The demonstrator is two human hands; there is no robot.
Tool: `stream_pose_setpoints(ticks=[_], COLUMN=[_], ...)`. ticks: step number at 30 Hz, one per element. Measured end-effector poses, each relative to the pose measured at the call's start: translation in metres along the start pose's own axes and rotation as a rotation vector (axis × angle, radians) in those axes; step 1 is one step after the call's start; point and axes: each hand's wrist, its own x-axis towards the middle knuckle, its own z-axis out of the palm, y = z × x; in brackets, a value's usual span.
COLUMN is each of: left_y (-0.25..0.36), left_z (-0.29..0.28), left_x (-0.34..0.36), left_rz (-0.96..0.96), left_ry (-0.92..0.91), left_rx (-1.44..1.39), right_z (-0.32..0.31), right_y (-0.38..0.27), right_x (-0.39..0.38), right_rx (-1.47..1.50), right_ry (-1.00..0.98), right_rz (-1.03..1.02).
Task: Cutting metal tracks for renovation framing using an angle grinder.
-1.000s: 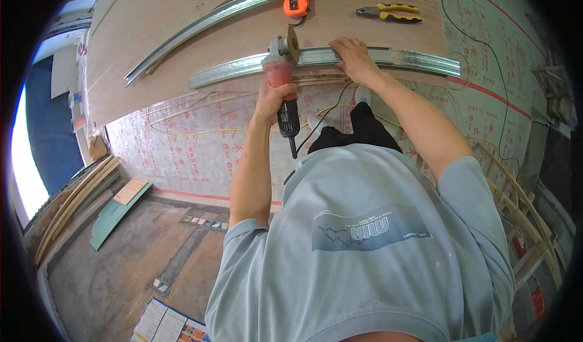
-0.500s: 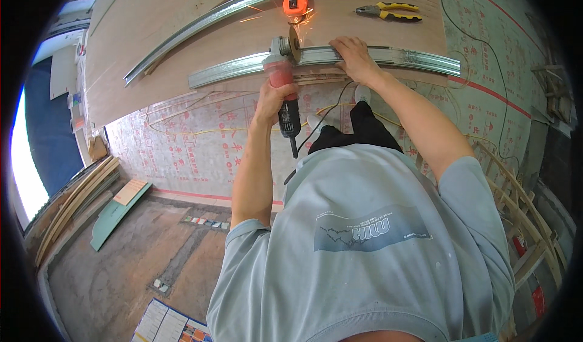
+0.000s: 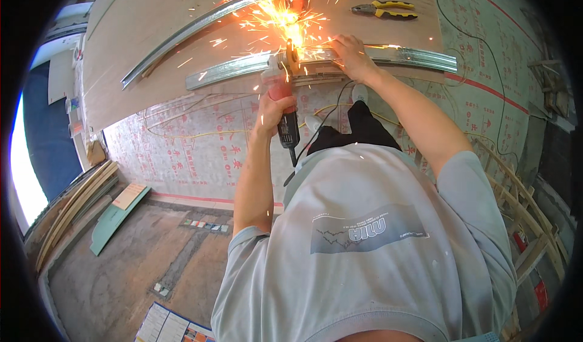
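Note:
My left hand (image 3: 270, 112) grips the red-and-black angle grinder (image 3: 282, 90). Its disc is at a metal channel (image 3: 425, 58) lying across the board's near edge, and bright sparks (image 3: 285, 17) spray up from the contact. My right hand (image 3: 352, 56) holds the channel just right of the disc, fingers curled over it. A second metal channel (image 3: 164, 45) lies farther up the board, and yellow-and-black pliers (image 3: 382, 10) lie at the upper right. The orange tape measure above the disc is mostly hidden by the sparks.
The brown board (image 3: 121, 102) rests over red-printed protective sheeting (image 3: 200, 160) with cables across it. Planks (image 3: 79, 214) and a green board (image 3: 115, 226) lean or lie at lower left, above bare concrete. Timber frames (image 3: 528, 232) stand at the right. My feet are below the channel.
The few sparks of half a second ago have grown into a large bright burst reaching the upper channel. Grinder and hands stay in nearly the same place, shifted slightly in view.

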Motion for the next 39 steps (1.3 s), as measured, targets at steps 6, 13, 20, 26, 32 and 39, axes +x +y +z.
stream_pose_setpoints(ticks=[6,13,20,26,32,39], left_y=[-0.006,-0.036,-0.018,-0.002,0.025,0.031], left_z=[0.004,-0.036,-0.108,-0.154,-0.150,-0.190], left_x=[-0.024,-0.065,-0.106,-0.105,-0.121,-0.102], left_rz=[0.000,-0.018,0.176,0.338,0.308,0.223], left_ry=[-0.003,-0.006,0.246,0.351,0.349,0.287], left_rx=[-0.024,-0.018,-0.273,-0.669,-0.714,-0.635], right_z=[0.012,-0.006,-0.023,0.052,0.096,0.097], right_y=[0.013,0.006,-0.047,-0.136,-0.175,-0.178], right_x=[0.001,0.005,0.043,0.088,0.123,0.128], right_rx=[-0.006,-0.065,-0.026,0.011,0.013,-0.057], right_ry=[0.149,0.010,0.169,0.175,0.145,0.034], right_rz=[-0.047,0.001,-0.029,-0.167,-0.102,-0.032])
